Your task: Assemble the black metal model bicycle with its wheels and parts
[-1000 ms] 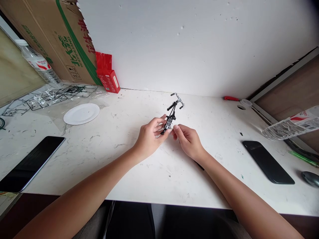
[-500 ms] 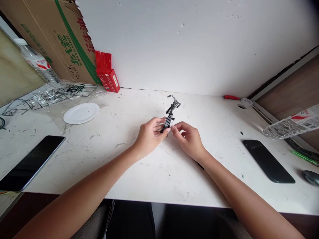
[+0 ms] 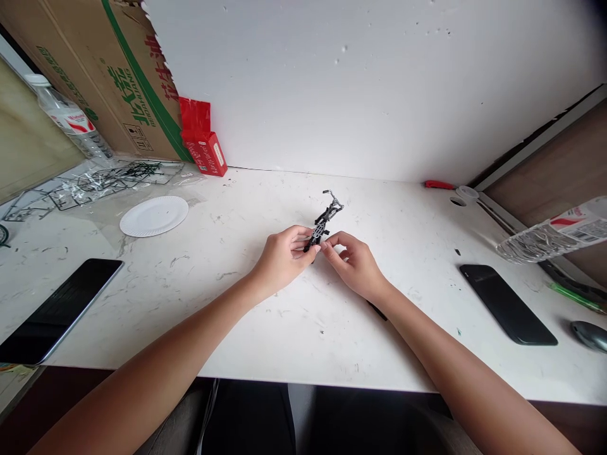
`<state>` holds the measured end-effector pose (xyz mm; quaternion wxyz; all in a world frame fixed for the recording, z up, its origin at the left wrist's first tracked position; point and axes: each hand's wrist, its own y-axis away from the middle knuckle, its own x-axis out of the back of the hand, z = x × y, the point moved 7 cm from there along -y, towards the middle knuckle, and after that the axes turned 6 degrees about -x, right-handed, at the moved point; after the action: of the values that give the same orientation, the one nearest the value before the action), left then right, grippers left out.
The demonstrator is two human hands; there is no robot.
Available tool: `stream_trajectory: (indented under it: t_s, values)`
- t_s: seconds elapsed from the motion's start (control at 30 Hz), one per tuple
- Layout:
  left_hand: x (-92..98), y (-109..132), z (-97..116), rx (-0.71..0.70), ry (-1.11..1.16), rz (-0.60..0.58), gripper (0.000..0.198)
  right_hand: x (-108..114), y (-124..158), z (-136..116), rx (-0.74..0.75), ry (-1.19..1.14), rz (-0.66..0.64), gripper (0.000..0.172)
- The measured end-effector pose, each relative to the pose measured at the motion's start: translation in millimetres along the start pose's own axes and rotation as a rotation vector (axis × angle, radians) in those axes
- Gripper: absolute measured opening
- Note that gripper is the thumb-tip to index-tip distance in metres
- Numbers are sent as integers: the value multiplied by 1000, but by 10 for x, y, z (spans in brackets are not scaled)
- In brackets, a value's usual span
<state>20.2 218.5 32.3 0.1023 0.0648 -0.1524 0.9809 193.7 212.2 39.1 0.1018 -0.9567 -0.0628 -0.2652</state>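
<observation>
A small model bicycle frame (image 3: 320,230), black and grey with handlebars at its far end, is held above the white table by my left hand (image 3: 287,256). The left thumb and fingers pinch its near end; no wheels show on it. My right hand (image 3: 351,260) is close beside it, thumb and forefinger pressed together at the frame's near right side. Whatever lies between those right fingertips is too small to make out. Under my right forearm a thin dark object (image 3: 377,310) partly shows on the table.
At left are a white paper plate (image 3: 154,216), black plastic part frames (image 3: 102,183), a phone (image 3: 61,309) and a water bottle (image 3: 71,120). A red box (image 3: 208,155) stands by the carton (image 3: 128,82). At right lie another phone (image 3: 508,304), a bottle (image 3: 554,230) and a mouse (image 3: 589,335).
The bicycle frame has tilted, its handlebars now lower and turned slightly to the right. My right hand has shifted a little left, closer to the left fingertips.
</observation>
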Motion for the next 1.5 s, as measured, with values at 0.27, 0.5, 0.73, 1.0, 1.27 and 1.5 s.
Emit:
stream_trajectory:
  t_s: [0.27,0.5,0.73,1.0,1.27,1.5]
  values:
    - [-55,19,28,-85,-46,-43,41,-4,-15,3,27,22,-14,30]
    - [-37,38,17,-83,-196,-68,51,6,-21,38,-7,19,4,25]
    - [-35,28,61,-111,-319,-91,56,19,-22,78,-76,50,3,24]
    - [0,6,27,-135,-330,-66,40,20,-48,110,-72,105,8,23]
    - [-23,9,45,-146,-315,-95,13,17,-47,89,-61,111,12,23]
    - [-32,11,29,-149,-311,-100,3,2,-43,94,-55,113,1,23]
